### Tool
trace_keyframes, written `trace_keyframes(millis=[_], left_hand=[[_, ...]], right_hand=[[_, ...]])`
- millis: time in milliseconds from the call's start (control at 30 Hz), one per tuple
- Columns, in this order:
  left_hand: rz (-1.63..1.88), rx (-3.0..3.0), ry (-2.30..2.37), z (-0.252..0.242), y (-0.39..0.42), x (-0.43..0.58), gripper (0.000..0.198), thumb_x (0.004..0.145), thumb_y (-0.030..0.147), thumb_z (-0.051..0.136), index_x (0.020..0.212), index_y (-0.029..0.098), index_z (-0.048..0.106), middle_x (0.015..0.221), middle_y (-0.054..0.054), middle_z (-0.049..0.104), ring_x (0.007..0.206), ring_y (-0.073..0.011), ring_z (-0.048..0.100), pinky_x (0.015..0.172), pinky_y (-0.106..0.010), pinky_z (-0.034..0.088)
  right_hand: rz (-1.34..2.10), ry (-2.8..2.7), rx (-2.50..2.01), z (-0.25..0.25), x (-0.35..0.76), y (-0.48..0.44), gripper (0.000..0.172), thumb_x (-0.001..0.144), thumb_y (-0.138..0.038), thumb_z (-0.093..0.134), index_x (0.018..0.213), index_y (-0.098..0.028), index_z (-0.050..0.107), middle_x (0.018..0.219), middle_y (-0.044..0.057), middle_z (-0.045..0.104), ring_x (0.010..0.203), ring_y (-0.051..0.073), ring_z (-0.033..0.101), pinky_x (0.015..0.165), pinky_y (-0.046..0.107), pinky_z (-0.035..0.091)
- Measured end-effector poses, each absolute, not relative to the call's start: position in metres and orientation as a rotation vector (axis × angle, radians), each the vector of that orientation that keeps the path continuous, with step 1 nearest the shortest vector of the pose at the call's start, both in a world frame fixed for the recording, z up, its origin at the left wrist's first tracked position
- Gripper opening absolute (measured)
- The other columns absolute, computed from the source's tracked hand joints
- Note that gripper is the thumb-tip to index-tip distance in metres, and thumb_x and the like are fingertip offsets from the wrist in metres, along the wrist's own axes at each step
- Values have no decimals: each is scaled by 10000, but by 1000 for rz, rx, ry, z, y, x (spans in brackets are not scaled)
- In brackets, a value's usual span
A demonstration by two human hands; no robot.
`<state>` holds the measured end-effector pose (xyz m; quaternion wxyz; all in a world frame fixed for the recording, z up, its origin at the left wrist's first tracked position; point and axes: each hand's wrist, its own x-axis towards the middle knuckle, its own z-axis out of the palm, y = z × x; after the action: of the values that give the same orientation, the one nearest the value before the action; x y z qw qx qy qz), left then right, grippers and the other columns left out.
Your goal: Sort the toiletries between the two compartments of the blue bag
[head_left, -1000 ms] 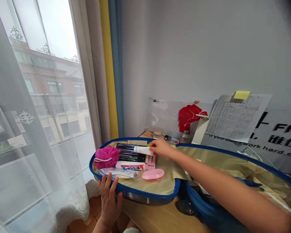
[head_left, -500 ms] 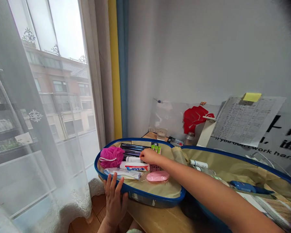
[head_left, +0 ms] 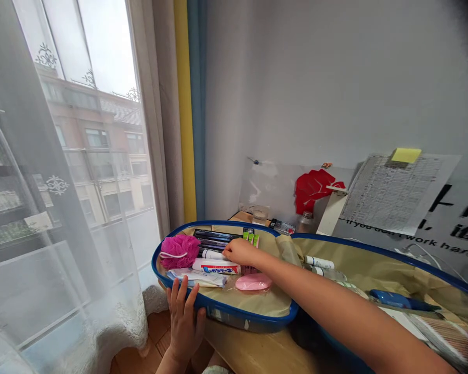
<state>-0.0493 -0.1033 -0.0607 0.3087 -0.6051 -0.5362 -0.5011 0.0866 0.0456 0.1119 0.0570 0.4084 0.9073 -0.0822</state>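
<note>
My right hand [head_left: 239, 252] reaches into the left half of an open blue-rimmed case [head_left: 278, 306]. Its fingertips close on the right end of a white marker [head_left: 213, 254] with a dark left end. Against the near rim, my left hand [head_left: 185, 317] rests with fingers spread. Beside the marker lie a toothpaste tube [head_left: 216, 267], a pink bath puff [head_left: 179, 252] and several dark pens [head_left: 214, 236]. Closer to me are a white packet [head_left: 197, 278] and a pink oval item [head_left: 253, 282]. A green-and-pink strip [head_left: 251, 238] is partly hidden behind my right hand.
The case's other half [head_left: 374, 259] holds a white tube [head_left: 320, 262], a blue item [head_left: 401, 300] and papers [head_left: 448, 337]. A glass jar [head_left: 259, 215] and a bottle [head_left: 306, 222] stand by the wall. Curtains [head_left: 164, 130] hang at the left.
My right fingertips have shifted slightly left, and the marker has turned a little, showing its dark end. My left hand stays on the rim.
</note>
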Motion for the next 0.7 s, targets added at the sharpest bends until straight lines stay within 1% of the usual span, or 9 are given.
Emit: trace_keyframes(millis=[133, 467, 567, 700], left_hand=[[-1326, -1593, -1416, -62, -103, -50, 694, 926, 123, 460, 1560, 282, 225, 1662, -67, 176, 1533, -298, 135, 1229, -599, 131], [-1322, -1608, -1382, -55, -104, -49, 690, 928, 107, 442, 1562, 267, 222, 1671, -34, 141, 1542, -248, 97, 1251, -529, 91], [-1323, -1615, -1375, -53, -105, -48, 685, 934, 104, 434, 1563, 264, 216, 1673, -24, 133, 1544, -226, 82, 1258, -483, 78], [-1327, -1619, -1375, -51, -105, -48, 685, 937, 105, 436, 1564, 264, 213, 1674, -15, 128, 1544, -216, 79, 1261, -450, 58]], right_hand=[[-223, 2745, 1236, 114, 87, 43, 320, 948, -423, 569, 1135, -172, 636, 1171, 67, 648, 1038, 186, 629, 917, 412, 532], [-138, 2718, 1283, 115, 87, 41, 319, 952, -422, 563, 1145, -177, 631, 1180, 71, 644, 1037, 181, 628, 914, 409, 535], [-110, 2710, 1311, 127, 93, 45, 317, 956, -426, 555, 1141, -181, 632, 1175, 70, 646, 1025, 176, 630, 906, 401, 538], [-23, 2683, 1393, 161, 130, 64, 332, 957, -436, 550, 1152, -180, 630, 1185, 72, 644, 1039, 182, 627, 923, 413, 529]])
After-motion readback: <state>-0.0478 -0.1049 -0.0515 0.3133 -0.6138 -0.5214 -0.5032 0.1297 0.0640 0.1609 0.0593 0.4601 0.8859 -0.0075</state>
